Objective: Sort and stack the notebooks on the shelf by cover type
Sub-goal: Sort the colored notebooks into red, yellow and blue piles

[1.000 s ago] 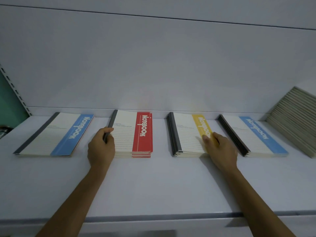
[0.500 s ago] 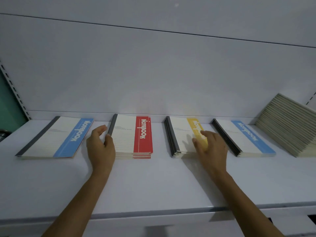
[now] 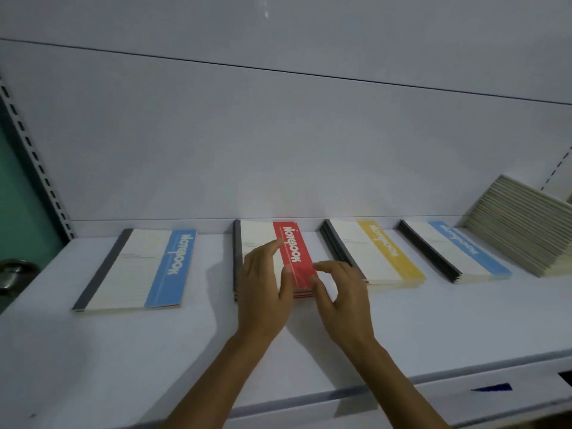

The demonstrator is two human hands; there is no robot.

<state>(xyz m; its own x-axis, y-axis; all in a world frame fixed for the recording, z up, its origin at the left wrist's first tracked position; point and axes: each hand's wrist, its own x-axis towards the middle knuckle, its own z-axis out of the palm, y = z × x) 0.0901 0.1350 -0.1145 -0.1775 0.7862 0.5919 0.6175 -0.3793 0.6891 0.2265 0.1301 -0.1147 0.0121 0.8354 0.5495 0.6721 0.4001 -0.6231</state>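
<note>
On the white shelf [image 3: 93,360] lie a thin blue-band notebook pile [image 3: 140,269] at the left, a red-band stack [image 3: 292,252] in the middle, a yellow-band stack [image 3: 376,252] and a second blue-band stack [image 3: 455,249] to the right. My left hand [image 3: 266,292] lies flat on the red stack's cover, fingers straight, thumb by the red band. My right hand [image 3: 343,294] hovers at the red stack's right front corner with fingers loosely spread; whether it touches the stack I cannot tell.
A slanted pile of plain beige notebooks [image 3: 526,224] leans at the far right of the shelf. The white back panel [image 3: 278,134] rises behind the stacks. A slotted upright [image 3: 34,156] and a dark round object [image 3: 12,274] are at the left.
My left hand has moved from the red stack's spine onto its cover. My right hand has left the yellow stack and come left to the red stack's right corner. The view shifted right.
</note>
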